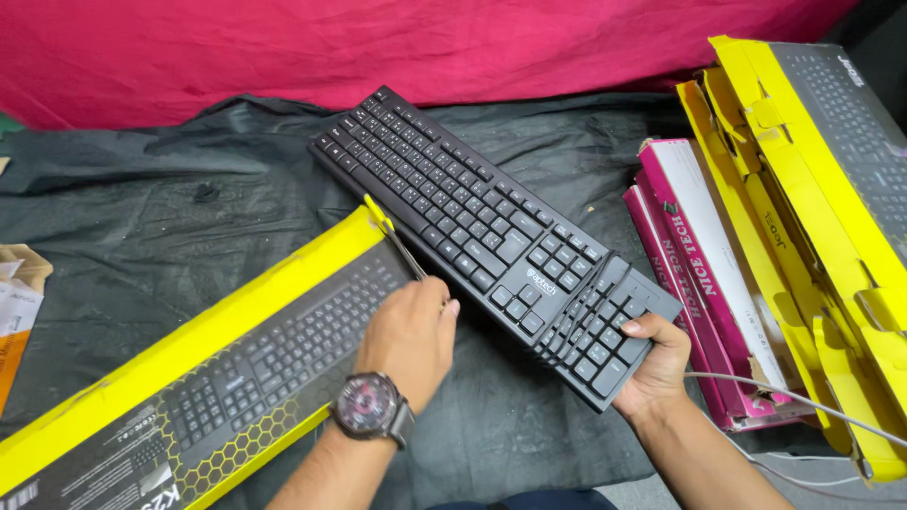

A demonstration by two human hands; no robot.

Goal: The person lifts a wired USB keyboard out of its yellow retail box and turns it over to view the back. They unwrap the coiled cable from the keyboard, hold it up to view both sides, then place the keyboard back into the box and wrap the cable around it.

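Note:
My right hand (652, 364) grips the near right corner of a black keyboard (482, 222), which slants from the far middle toward me, its far end over the dark cloth. My left hand (408, 335), with a dark wristwatch (370, 406) on its wrist, holds the open end of a long yellow and black keyboard box (142, 397) that lies at the lower left. The box's yellow end flap (378, 212) stands open against the keyboard's near edge.
Dark cloth (170, 208) covers the work surface, with red fabric (378, 47) behind it. At the right lie stacked pink and white boxes (699, 255) and yellow keyboard boxes (822, 189). A white cable (803, 401) trails off to the lower right. Cardboard pieces (19, 302) sit at the left edge.

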